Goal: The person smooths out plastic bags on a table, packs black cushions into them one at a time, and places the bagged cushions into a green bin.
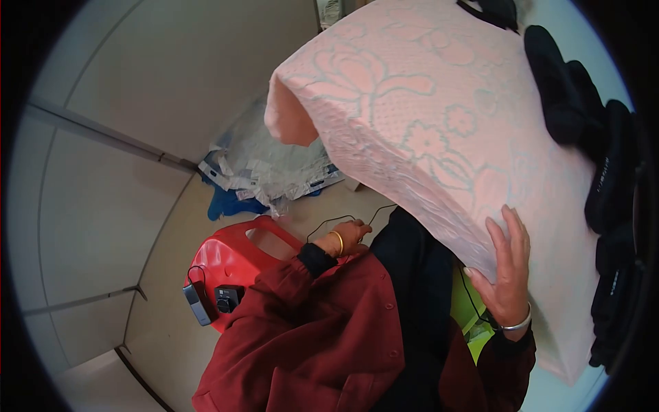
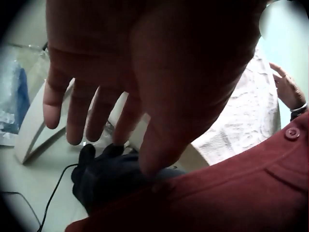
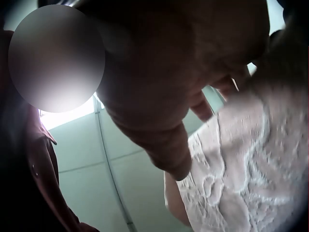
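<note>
A pink quilted cloth (image 1: 412, 103) with raised flower patterns lies spread at the upper right, its near edge hanging down. The right hand (image 1: 509, 275), with a silver bracelet, rests on that edge with fingers extended; in the right wrist view the hand (image 3: 178, 87) is beside the patterned cloth (image 3: 241, 169). The left hand (image 1: 350, 237), with a gold bracelet, is low over the lap, away from the cloth. In the left wrist view the left hand (image 2: 120, 72) has its fingers spread and holds nothing.
Black socks or similar dark items (image 1: 570, 103) line the right edge. A red stool (image 1: 233, 247) stands at the left, with a small black device (image 1: 228, 299) and a grey one (image 1: 198, 303) on it. Clear plastic packaging (image 1: 274, 165) lies on the floor behind. Something bright green (image 1: 467, 302) is below the cloth.
</note>
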Demonstrator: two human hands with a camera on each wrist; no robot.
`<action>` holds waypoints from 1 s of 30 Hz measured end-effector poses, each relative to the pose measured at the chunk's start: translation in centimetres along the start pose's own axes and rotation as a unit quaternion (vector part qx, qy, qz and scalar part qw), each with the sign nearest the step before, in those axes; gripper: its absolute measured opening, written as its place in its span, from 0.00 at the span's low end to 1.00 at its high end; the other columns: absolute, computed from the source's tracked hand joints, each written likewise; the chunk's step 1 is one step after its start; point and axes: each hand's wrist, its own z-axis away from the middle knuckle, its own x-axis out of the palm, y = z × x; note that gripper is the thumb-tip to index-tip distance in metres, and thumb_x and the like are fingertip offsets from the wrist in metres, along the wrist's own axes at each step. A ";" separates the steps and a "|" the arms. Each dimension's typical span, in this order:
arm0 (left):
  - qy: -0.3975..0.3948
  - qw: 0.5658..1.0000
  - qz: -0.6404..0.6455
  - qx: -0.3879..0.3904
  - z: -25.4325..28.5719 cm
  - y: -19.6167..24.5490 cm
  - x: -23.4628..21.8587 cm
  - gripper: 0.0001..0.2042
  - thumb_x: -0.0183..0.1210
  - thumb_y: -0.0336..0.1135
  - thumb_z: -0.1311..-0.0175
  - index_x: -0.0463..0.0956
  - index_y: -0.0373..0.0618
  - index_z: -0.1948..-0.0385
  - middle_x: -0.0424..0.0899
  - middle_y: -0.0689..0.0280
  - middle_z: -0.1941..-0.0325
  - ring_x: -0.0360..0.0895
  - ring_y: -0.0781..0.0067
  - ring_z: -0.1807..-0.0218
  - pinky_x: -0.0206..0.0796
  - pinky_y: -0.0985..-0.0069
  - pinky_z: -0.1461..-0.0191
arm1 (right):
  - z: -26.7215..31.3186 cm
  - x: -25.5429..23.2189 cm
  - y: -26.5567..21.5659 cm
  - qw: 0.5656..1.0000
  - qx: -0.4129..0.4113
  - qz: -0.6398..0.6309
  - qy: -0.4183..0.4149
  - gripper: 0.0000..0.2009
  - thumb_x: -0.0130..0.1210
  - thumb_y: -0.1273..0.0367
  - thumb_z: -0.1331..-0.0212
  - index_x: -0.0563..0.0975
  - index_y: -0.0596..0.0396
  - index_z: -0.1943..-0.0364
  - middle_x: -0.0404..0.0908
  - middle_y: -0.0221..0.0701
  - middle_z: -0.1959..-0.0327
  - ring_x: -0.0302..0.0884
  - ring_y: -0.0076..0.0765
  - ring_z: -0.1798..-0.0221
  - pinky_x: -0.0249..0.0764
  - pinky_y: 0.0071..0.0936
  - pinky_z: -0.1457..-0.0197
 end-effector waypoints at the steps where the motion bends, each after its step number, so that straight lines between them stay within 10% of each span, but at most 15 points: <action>1: -0.015 1.000 0.005 -0.027 0.3 -1.3 0.7 0.26 0.66 0.46 0.44 0.73 0.45 0.45 0.75 0.49 0.44 0.77 0.46 0.46 0.71 0.60 0.42 | -0.8 0.5 0.0 1.000 -0.004 -0.001 -0.008 0.39 0.67 0.77 0.60 0.67 0.58 0.35 0.60 0.49 0.29 0.58 0.59 0.28 0.57 0.48 0.27; 8: 0.032 0.986 0.094 -0.134 1.6 -9.8 6.7 0.30 0.68 0.50 0.46 0.72 0.43 0.44 0.79 0.50 0.48 0.78 0.47 0.47 0.71 0.60 0.44 | -6.0 2.6 0.0 0.996 -0.014 0.094 0.000 0.44 0.64 0.81 0.56 0.59 0.55 0.28 0.54 0.50 0.25 0.53 0.60 0.24 0.53 0.49 0.24; 12: 0.195 0.914 0.256 -0.247 0.7 -16.3 11.1 0.30 0.68 0.50 0.44 0.73 0.43 0.44 0.81 0.52 0.53 0.80 0.55 0.51 0.73 0.61 0.48 | -8.0 3.3 -0.6 0.994 -0.015 0.111 -0.004 0.45 0.61 0.84 0.57 0.59 0.56 0.28 0.53 0.51 0.25 0.51 0.61 0.23 0.52 0.49 0.24; 14: 0.270 0.647 0.570 -0.428 0.9 -18.3 11.7 0.31 0.69 0.47 0.43 0.69 0.45 0.41 0.81 0.57 0.59 0.78 0.59 0.56 0.73 0.61 0.54 | -8.9 3.8 -0.6 0.992 -0.025 0.121 -0.007 0.44 0.60 0.84 0.57 0.58 0.57 0.28 0.53 0.51 0.25 0.51 0.61 0.23 0.52 0.49 0.24; 23: 0.384 0.450 0.631 -0.502 4.0 -26.6 15.7 0.38 0.69 0.43 0.44 0.57 0.52 0.32 0.74 0.55 0.47 0.73 0.53 0.48 0.71 0.57 0.54 | -10.5 4.5 -1.0 0.985 -0.040 0.165 -0.035 0.37 0.47 0.83 0.49 0.57 0.60 0.28 0.52 0.57 0.25 0.50 0.66 0.23 0.50 0.53 0.23; 26: 0.465 0.321 0.682 -0.464 4.7 -27.0 14.5 0.39 0.67 0.45 0.43 0.55 0.58 0.30 0.67 0.54 0.36 0.67 0.48 0.37 0.69 0.51 0.48 | -10.3 4.4 -1.1 0.983 -0.034 0.176 -0.049 0.35 0.46 0.82 0.46 0.56 0.61 0.28 0.52 0.57 0.26 0.50 0.67 0.23 0.50 0.56 0.24; 30: 0.475 0.349 0.665 -0.459 4.8 -28.9 14.9 0.38 0.65 0.47 0.42 0.56 0.61 0.30 0.64 0.55 0.32 0.63 0.46 0.32 0.65 0.46 0.43 | -10.5 3.9 -1.7 0.981 -0.032 0.181 -0.059 0.34 0.45 0.82 0.44 0.55 0.62 0.29 0.53 0.57 0.26 0.51 0.69 0.24 0.51 0.58 0.25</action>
